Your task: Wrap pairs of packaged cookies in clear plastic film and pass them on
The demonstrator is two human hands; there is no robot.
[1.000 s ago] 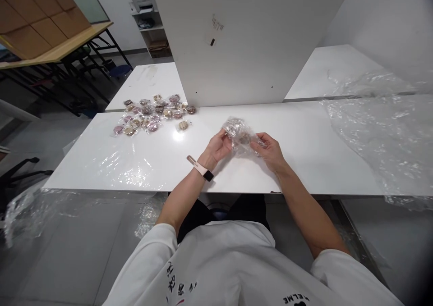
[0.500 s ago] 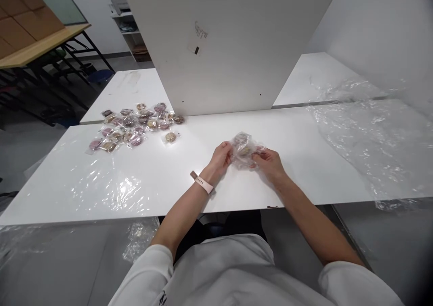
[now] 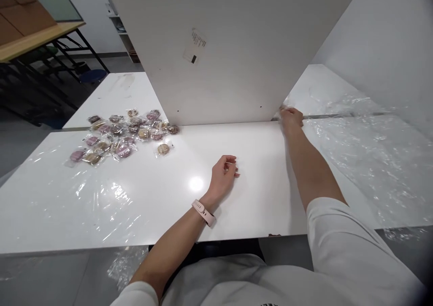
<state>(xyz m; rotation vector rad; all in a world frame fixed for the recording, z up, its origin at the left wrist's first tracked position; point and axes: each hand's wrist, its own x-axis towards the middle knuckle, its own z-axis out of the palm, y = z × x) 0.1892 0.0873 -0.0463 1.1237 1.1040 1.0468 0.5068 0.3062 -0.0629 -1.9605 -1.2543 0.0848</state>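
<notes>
Resting low over the white tabletop [image 3: 260, 184], my left hand [image 3: 223, 174] is empty, its fingers loosely bent and apart. A pale pink wristband [image 3: 203, 211] circles that wrist. My right hand [image 3: 291, 116] reaches far out to the right end of the upright white panel [image 3: 230, 49]. Its fingers are closed on a clear plastic packet [image 3: 285, 104], of which only a blurred bit shows past the hand. To the left lies a pile of small round things in clear wrappers [image 3: 123, 150], purple, tan and brown. One tan wrapped round piece [image 3: 163, 149] sits apart, nearer my left hand.
Clear plastic sheeting [image 3: 382, 157] spreads over the table's right side, and more film [image 3: 101, 198] covers the left part. A small printed label [image 3: 195, 47] is on the panel. Behind at left stand a wooden-topped table [image 3: 40, 38] and a blue stool [image 3: 93, 75].
Both hands held the plastic packet over the table before. My left hand has let go and drawn back slightly; my right hand has carried the packet forward and right to the panel's edge.
</notes>
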